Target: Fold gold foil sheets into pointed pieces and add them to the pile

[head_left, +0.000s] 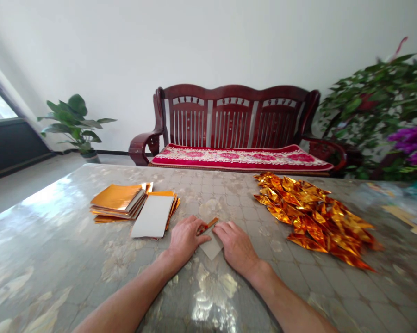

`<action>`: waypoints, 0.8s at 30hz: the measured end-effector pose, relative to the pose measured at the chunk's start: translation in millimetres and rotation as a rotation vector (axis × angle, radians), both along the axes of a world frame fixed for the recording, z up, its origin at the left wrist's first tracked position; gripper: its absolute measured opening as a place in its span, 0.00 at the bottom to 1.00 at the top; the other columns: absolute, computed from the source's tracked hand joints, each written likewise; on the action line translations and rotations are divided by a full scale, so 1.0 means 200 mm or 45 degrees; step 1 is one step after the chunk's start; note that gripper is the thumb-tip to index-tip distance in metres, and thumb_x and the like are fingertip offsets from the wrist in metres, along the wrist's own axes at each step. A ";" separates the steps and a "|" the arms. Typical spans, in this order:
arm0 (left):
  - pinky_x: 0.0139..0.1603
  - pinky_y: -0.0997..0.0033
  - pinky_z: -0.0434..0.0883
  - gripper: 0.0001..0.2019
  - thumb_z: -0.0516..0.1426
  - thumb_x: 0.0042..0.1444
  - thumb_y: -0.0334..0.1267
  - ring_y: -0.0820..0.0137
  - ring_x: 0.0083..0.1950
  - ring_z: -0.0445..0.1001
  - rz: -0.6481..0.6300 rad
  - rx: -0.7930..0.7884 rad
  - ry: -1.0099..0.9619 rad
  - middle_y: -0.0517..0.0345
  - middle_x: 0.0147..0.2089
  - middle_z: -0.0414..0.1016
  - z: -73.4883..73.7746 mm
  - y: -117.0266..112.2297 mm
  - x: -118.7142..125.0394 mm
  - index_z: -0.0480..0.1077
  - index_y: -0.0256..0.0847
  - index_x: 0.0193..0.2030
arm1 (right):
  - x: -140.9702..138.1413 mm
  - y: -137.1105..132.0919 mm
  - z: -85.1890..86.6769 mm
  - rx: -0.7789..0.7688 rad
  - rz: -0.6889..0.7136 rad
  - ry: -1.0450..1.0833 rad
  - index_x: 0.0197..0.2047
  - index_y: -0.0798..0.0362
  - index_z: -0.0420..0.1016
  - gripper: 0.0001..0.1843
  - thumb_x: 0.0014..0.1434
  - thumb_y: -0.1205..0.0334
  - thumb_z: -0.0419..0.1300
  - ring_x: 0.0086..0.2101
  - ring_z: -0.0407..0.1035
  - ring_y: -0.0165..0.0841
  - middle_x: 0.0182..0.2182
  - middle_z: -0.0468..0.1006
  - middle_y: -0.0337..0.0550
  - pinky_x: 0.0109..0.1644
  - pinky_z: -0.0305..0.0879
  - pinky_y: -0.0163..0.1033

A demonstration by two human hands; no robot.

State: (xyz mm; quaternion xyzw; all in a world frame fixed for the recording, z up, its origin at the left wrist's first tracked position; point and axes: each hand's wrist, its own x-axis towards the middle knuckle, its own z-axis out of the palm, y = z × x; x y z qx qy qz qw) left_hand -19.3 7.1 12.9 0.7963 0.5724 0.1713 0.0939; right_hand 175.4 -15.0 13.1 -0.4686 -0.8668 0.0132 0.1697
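Note:
A small sheet of foil paper (pixel 212 249), pale grey on the side that shows and gold at a folded edge, lies on the table between my hands. My left hand (pixel 186 237) grips its left side, thumb on top and fingers curled by the gold edge. On the right side, the bent fingers of my right hand (pixel 236 244) press and hold the paper; they partly cover it. To the left sits a stack of gold foil sheets (pixel 116 198), with a second pile, white side up (pixel 152 216), leaning beside it. A heap of folded gold foil pieces (pixel 312 219) lies to the right.
The table (pixel 72 259) has a shiny, floral-patterned cover. Clear plastic wrapping (pixel 376 192) lies at its right end near purple flowers (pixel 411 141). Behind it stands a dark red wooden bench (pixel 232 120) with a red runner. Potted plants (pixel 74 122) flank the bench.

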 end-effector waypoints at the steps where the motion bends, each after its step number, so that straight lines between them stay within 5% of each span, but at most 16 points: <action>1: 0.45 0.69 0.67 0.17 0.65 0.54 0.48 0.65 0.46 0.75 0.014 0.042 0.007 0.59 0.41 0.75 0.00 0.00 0.00 0.75 0.48 0.48 | -0.01 0.00 0.01 0.000 -0.014 -0.016 0.51 0.53 0.73 0.15 0.65 0.72 0.52 0.47 0.64 0.37 0.47 0.76 0.46 0.52 0.62 0.41; 6: 0.52 0.69 0.68 0.10 0.55 0.65 0.43 0.67 0.48 0.73 -0.132 0.329 -0.133 0.55 0.46 0.75 0.03 -0.03 -0.02 0.74 0.46 0.49 | -0.03 -0.01 0.03 0.000 -0.152 -0.153 0.50 0.52 0.73 0.16 0.63 0.73 0.51 0.45 0.64 0.39 0.46 0.74 0.47 0.48 0.62 0.42; 10: 0.54 0.70 0.69 0.11 0.51 0.68 0.41 0.69 0.50 0.73 -0.410 0.224 -0.107 0.56 0.48 0.76 0.03 -0.11 0.01 0.73 0.45 0.48 | -0.03 -0.01 0.04 -0.013 -0.253 -0.197 0.48 0.52 0.73 0.15 0.62 0.74 0.53 0.46 0.64 0.40 0.45 0.73 0.48 0.47 0.62 0.42; 16: 0.57 0.58 0.68 0.24 0.62 0.56 0.52 0.58 0.57 0.69 -0.315 0.108 0.173 0.51 0.58 0.70 0.03 -0.13 0.05 0.68 0.45 0.55 | 0.05 -0.02 0.10 -0.044 -0.155 -0.149 0.46 0.50 0.74 0.10 0.61 0.60 0.60 0.47 0.64 0.40 0.46 0.73 0.46 0.50 0.60 0.43; 19: 0.55 0.60 0.67 0.19 0.61 0.58 0.49 0.59 0.55 0.70 -0.317 0.102 0.217 0.52 0.55 0.73 0.04 -0.11 0.05 0.69 0.45 0.53 | 0.11 -0.02 0.13 -0.052 -0.043 -0.132 0.49 0.48 0.74 0.15 0.58 0.57 0.64 0.49 0.63 0.40 0.46 0.74 0.43 0.52 0.58 0.44; 24: 0.51 0.62 0.65 0.13 0.62 0.57 0.44 0.60 0.51 0.72 -0.300 0.102 0.248 0.55 0.47 0.76 0.08 -0.11 0.06 0.70 0.45 0.46 | 0.11 0.01 0.10 0.008 -0.011 -0.137 0.43 0.50 0.76 0.06 0.62 0.63 0.60 0.46 0.64 0.38 0.40 0.76 0.43 0.51 0.58 0.42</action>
